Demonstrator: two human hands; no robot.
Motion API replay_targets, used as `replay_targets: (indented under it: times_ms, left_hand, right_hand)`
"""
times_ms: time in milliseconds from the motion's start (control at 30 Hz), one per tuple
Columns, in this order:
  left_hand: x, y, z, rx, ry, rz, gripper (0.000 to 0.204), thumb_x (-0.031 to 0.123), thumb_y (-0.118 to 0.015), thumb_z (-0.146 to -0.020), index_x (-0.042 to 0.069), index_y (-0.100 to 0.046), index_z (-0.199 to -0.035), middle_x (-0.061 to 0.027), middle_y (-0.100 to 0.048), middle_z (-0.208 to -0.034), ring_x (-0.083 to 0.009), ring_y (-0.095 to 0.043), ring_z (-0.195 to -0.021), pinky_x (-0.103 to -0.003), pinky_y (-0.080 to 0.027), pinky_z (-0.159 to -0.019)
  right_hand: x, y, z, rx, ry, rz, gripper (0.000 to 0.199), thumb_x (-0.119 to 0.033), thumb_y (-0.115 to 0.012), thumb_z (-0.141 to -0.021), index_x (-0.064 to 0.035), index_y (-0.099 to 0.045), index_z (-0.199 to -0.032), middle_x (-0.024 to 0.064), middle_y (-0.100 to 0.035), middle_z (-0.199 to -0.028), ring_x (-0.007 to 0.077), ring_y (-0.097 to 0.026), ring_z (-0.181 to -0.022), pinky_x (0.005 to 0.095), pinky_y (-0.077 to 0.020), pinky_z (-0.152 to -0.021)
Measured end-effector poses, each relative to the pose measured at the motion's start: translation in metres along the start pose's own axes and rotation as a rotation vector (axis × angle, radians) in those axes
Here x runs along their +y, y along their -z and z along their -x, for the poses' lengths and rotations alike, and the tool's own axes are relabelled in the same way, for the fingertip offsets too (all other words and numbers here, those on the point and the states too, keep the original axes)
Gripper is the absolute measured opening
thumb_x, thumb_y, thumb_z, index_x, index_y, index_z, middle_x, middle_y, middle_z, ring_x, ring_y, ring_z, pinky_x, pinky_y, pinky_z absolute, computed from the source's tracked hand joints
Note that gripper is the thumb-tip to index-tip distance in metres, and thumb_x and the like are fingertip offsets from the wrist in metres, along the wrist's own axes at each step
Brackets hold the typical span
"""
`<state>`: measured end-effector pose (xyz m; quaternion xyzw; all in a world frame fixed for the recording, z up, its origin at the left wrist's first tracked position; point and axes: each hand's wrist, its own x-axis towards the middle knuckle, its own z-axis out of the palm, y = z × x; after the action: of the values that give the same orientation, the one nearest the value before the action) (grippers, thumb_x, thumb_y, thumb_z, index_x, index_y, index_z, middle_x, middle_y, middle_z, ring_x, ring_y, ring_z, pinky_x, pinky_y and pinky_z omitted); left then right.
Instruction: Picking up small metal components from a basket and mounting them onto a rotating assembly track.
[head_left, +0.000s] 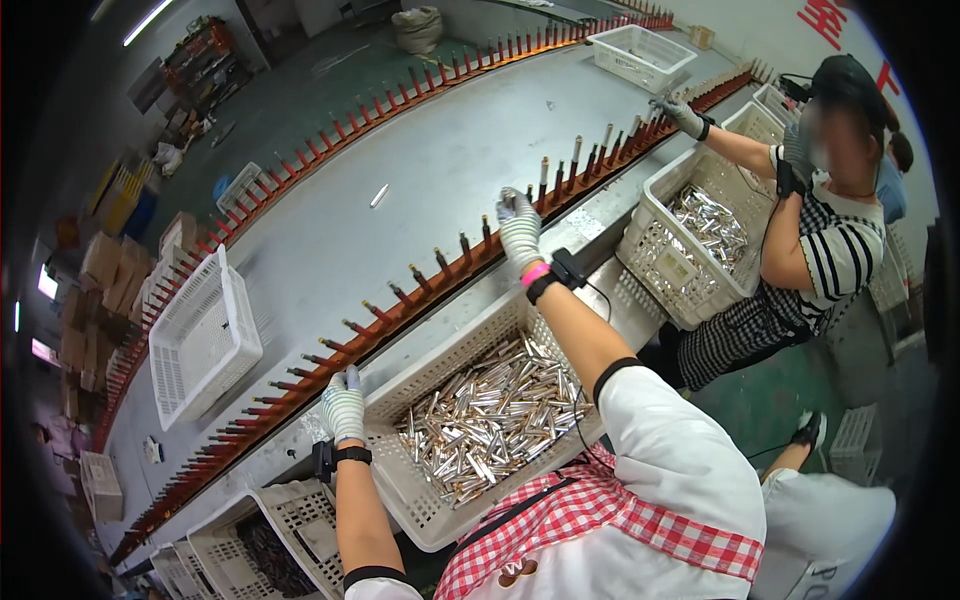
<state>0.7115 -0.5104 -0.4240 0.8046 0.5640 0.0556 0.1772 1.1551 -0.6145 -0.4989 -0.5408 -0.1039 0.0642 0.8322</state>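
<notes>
My right hand, in a striped glove, reaches to a row of upright pegs along the conveyor's near edge. Its fingers are closed at a peg's height; what they hold is hidden. My left hand, gloved the same way, is lower left beside bare red pegs. Its fingers look drawn together and point upward; I cannot make out anything between them. Below and between my arms sits a white perforated basket filled with shiny silver tubes. Right of my right hand, several pegs carry silver tubes.
A loose silver tube lies on the grey table inside the peg loop. White baskets stand on it at left and far right. A co-worker works at right beside another basket of tubes. More baskets line the lower left.
</notes>
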Motion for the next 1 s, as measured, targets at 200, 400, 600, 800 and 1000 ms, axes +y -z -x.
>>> replay_targets:
  times_ms: [200,400,600,800,1000]
  left_hand:
    - [-0.032,-0.002,0.002,0.047,0.036,-0.032,0.052,0.050,-0.047,-0.094,0.004,-0.068,-0.108,-0.0235,-0.068,-0.102,-0.0399,-0.064,-0.098,-0.046,-0.049,-0.084]
    - [0.003,-0.004,0.003,0.011,0.003,-0.031,0.051,0.049,-0.048,-0.094,0.004,-0.068,-0.109,-0.0215,-0.068,-0.105,-0.0380,-0.064,-0.100,-0.044,-0.049,-0.086]
    - [-0.031,-0.009,0.000,0.062,0.019,-0.004,0.052,0.048,-0.048,-0.094,0.001,-0.068,-0.107,-0.0225,-0.068,-0.105,-0.0395,-0.064,-0.100,-0.045,-0.049,-0.086]
    - [-0.018,-0.003,0.002,0.013,0.037,-0.034,0.051,0.048,-0.048,-0.094,0.003,-0.067,-0.110,-0.0235,-0.067,-0.107,-0.0403,-0.063,-0.102,-0.045,-0.049,-0.087]
    - [-0.011,-0.018,-0.003,-0.015,0.001,-0.012,0.051,0.048,-0.049,-0.094,0.003,-0.067,-0.112,-0.0239,-0.067,-0.107,-0.0406,-0.063,-0.102,-0.045,-0.049,-0.087]
  right_hand:
    - [-0.039,-0.044,0.028,0.055,0.245,0.114,0.028,0.001,-0.063,-0.089,-0.0001,-0.061,-0.117,0.0031,-0.065,-0.093,0.0098,-0.056,-0.081,0.0253,-0.0494,-0.076]
    - [-0.036,-0.002,-0.010,0.156,0.090,0.416,0.028,-0.007,-0.062,-0.091,-0.0003,-0.062,-0.118,0.0112,-0.070,-0.099,0.0155,-0.064,-0.089,0.0289,-0.0513,-0.082]
    - [-0.058,-0.036,-0.001,0.030,0.140,-0.008,0.025,0.003,-0.063,-0.088,-0.0023,-0.064,-0.112,0.0013,-0.067,-0.096,0.0088,-0.058,-0.082,0.0212,-0.0499,-0.075]
    - [-0.044,0.003,-0.019,0.155,0.116,0.485,0.029,-0.001,-0.062,-0.089,-0.0026,-0.063,-0.117,0.0074,-0.069,-0.093,0.0113,-0.059,-0.082,0.0269,-0.0516,-0.078]
    - [-0.042,0.014,-0.030,-0.005,0.128,0.517,0.032,-0.002,-0.067,-0.085,-0.0049,-0.061,-0.116,0.0048,-0.067,-0.095,0.0112,-0.059,-0.080,0.0257,-0.0504,-0.072]
